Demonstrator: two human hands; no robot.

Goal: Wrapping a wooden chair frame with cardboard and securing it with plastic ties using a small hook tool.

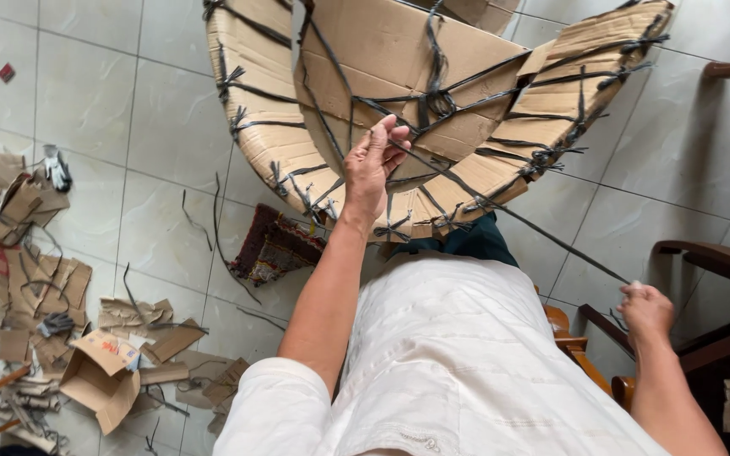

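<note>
A large curved cardboard form [399, 51], shaped like a half ring and bound with many black plastic straps, rests in front of me above my lap. My left hand [373, 165] presses against its lower edge, fingers pinching a strap where several cross. My right hand [645, 308] is closed on the end of a long black strap [534, 224] that runs taut from the cardboard down to the right.
Cardboard scraps [52, 287], a small open box [99, 376] and loose strap pieces litter the tiled floor at left. A patterned cloth [276, 245] lies under the form. Dark wooden chairs [720, 270] stand at right, and a glove [58, 169] lies at far left.
</note>
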